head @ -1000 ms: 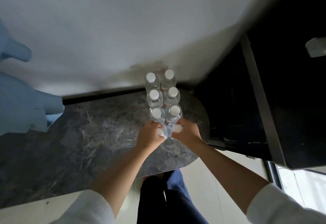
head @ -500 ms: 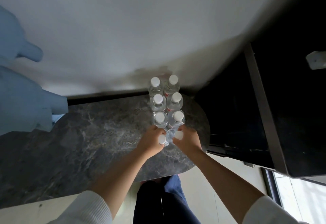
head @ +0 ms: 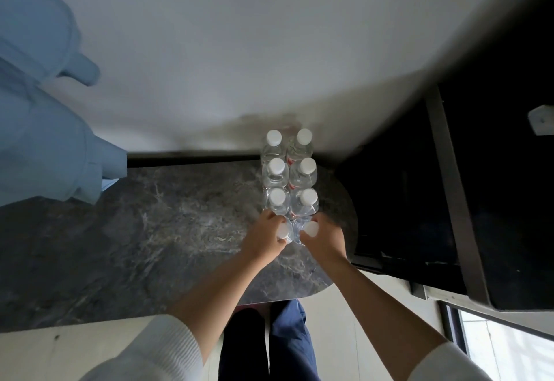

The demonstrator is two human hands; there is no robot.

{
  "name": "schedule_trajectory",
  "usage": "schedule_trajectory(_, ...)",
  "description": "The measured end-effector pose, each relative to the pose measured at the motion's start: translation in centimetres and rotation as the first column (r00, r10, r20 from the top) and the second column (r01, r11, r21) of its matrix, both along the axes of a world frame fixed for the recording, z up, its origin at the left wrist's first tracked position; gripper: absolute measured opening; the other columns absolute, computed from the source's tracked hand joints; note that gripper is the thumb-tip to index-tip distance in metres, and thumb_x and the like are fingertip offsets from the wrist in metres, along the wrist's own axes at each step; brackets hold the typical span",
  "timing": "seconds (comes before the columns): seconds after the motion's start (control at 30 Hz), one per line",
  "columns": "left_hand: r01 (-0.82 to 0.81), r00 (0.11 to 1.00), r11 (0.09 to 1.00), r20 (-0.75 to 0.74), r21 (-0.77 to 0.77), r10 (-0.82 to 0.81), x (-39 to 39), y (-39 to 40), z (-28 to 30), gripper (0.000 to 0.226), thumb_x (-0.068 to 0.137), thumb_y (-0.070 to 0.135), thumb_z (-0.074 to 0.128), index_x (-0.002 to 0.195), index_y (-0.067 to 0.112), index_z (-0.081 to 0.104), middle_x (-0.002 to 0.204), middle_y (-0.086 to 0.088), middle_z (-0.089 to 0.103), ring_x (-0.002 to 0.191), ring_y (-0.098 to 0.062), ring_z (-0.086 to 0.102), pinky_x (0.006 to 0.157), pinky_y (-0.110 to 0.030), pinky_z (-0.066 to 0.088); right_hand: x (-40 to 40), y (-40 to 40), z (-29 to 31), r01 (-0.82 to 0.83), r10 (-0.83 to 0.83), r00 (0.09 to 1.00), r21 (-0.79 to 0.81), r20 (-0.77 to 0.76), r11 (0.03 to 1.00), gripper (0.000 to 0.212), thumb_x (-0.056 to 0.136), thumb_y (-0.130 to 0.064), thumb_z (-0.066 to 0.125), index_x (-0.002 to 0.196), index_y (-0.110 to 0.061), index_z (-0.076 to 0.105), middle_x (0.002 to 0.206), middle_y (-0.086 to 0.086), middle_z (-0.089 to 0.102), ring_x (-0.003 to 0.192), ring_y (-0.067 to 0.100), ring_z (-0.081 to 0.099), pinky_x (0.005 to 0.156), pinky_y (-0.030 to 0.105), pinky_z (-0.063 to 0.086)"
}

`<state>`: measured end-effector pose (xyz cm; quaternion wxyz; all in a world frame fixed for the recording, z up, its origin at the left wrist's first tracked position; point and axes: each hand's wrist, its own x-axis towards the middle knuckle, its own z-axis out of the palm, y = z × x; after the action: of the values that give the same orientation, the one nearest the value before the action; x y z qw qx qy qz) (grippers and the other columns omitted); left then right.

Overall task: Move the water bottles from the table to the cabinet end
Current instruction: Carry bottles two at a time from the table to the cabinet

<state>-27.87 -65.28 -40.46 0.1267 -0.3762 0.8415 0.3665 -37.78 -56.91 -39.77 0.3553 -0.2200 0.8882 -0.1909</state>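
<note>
eight clear water bottles with white caps stand in two tight columns just right of centre frame, on the rounded end of the dark marbled cabinet top, reaching back to the white wall. the left hand has its fingers curled round the nearest left bottle, and the right hand is clamped the same way on the nearest right bottle. filled, they likely carry real weight for their size; the thin plastic walls look smooth and would give under a hard squeeze, so a wrap round the upper body or shoulder below the cap seems the safest hold. both held bottles are mostly hidden by the fingers, so whether their bases rest on the top cannot be told. labels show only as red flecks. big blue jugs are cut off at the left edge.
</note>
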Motion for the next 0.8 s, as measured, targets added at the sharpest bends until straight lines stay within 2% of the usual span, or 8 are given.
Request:
schedule_trajectory(0.07, -0.018, 1.000, 0.999, 0.006, 0.026, 0.018, 0.1, -0.1, 0.1, 0.039, 0.087, 0.008, 0.056, 0.126, 0.009, 0.053, 0.134, -0.007, 0.046, 0.118, -0.020, 0.051, 0.093, -0.021, 0.041, 0.0, 0.0, 0.0, -0.020, 0.020, 1.000, 0.007, 0.002, 1.000, 0.015, 0.080, -0.012, 0.063, 0.092, -0.010, 0.055, 0.087, 0.002, 0.053, 0.080, 0.016, 0.049, 0.055, 0.022, 0.035)
schedule_trajectory(0.23, -0.037, 0.998, 0.990, 0.046, 0.134, 0.031, 0.1, -0.4, 1.0, 0.059, 0.085, 0.003, 0.057, 0.140, 0.013, 0.037, 0.139, -0.013, 0.044, 0.128, -0.024, 0.044, 0.102, -0.026, 0.038, -0.2, -0.1, 0.7, -0.115, 0.110, 0.993, 0.109, 0.048, 0.987, 0.039, 0.084, -0.024, 0.062, 0.117, -0.006, 0.053, 0.113, 0.012, 0.061, 0.107, 0.026, 0.057, 0.083, 0.030, 0.045)
schedule_trajectory(0.33, -0.103, 0.991, 0.982, 0.102, 0.159, 0.087, 0.8, -0.2, 2.2, 0.067, 0.086, 0.010, 0.061, 0.144, 0.018, 0.030, 0.142, -0.013, 0.040, 0.129, -0.026, 0.044, 0.101, -0.031, 0.042, -0.3, -0.1, 2.0, -0.287, 0.290, 0.957, 0.218, 0.018, 0.933, 0.053, 0.087, -0.030, 0.059, 0.131, -0.007, 0.041, 0.134, 0.016, 0.046, 0.126, 0.031, 0.044, 0.099, 0.035, 0.041)
schedule_trajectory(0.4, -0.136, 0.986, 0.985, 0.105, 0.105, 0.125, 1.6, -0.2, 3.2, 0.054, 0.087, 0.010, 0.058, 0.138, 0.014, 0.040, 0.139, -0.011, 0.046, 0.125, -0.026, 0.048, 0.100, -0.032, 0.043, -0.3, -0.3, 3.0, -0.368, 0.395, 0.917, 0.255, -0.062, 0.894, 0.053, 0.090, -0.030, 0.055, 0.135, -0.008, 0.037, 0.137, 0.016, 0.039, 0.130, 0.031, 0.037, 0.102, 0.037, 0.040)
schedule_trajectory(0.6, -0.352, 0.920, 0.932, 0.151, -0.088, 0.362, 9.5, 0.7, 6.2, 0.039, 0.093, 0.011, 0.049, 0.132, 0.009, 0.050, 0.140, -0.008, 0.048, 0.130, -0.022, 0.044, 0.108, -0.029, 0.036, 3.4, -2.8, 6.8, -0.703, 0.746, 0.615, 0.251, -0.256, 0.665, 0.041, 0.096, -0.022, 0.040, 0.134, -0.006, 0.041, 0.140, 0.014, 0.040, 0.130, 0.029, 0.038, 0.106, 0.036, 0.037)
schedule_trajectory(0.67, -0.442, 0.873, 0.889, 0.170, -0.119, 0.457, 13.6, 1.1, 7.4, 0.037, 0.093, 0.013, 0.049, 0.130, 0.009, 0.052, 0.139, -0.009, 0.049, 0.130, -0.022, 0.044, 0.107, -0.029, 0.036, 6.5, -4.3, 7.6, -0.803, 0.808, 0.495, 0.187, -0.319, 0.565, 0.035, 0.094, -0.017, 0.040, 0.120, 0.000, 0.054, 0.123, 0.017, 0.055, 0.117, 0.031, 0.051, 0.097, 0.036, 0.044)
schedule_trajectory(0.73, -0.533, 0.813, 0.830, 0.174, -0.163, 0.556, 17.6, 1.5, 8.5, 0.036, 0.092, 0.013, 0.049, 0.127, 0.009, 0.055, 0.136, -0.010, 0.052, 0.128, -0.024, 0.047, 0.106, -0.030, 0.037, 9.6, -5.7, 8.2, -0.880, 0.845, 0.395, 0.117, -0.361, 0.461, 0.031, 0.082, -0.012, 0.044, 0.092, 0.007, 0.067, 0.092, 0.021, 0.067, 0.092, 0.035, 0.064, 0.079, 0.035, 0.053)
schedule_trajectory(0.8, -0.626, 0.728, 0.749, 0.181, -0.218, 0.661, 22.1, 2.5, 9.7, 0.035, 0.092, 0.014, 0.048, 0.125, 0.009, 0.057, 0.134, -0.012, 0.054, 0.127, -0.026, 0.048, 0.106, -0.031, 0.037, 13.8, -6.8, 9.3, -0.931, 0.891, 0.297, 0.102, -0.342, 0.350, 0.032, 0.085, -0.010, 0.045, 0.105, 0.007, 0.063, 0.105, 0.025, 0.064, 0.105, 0.037, 0.059, 0.089, 0.037, 0.049)
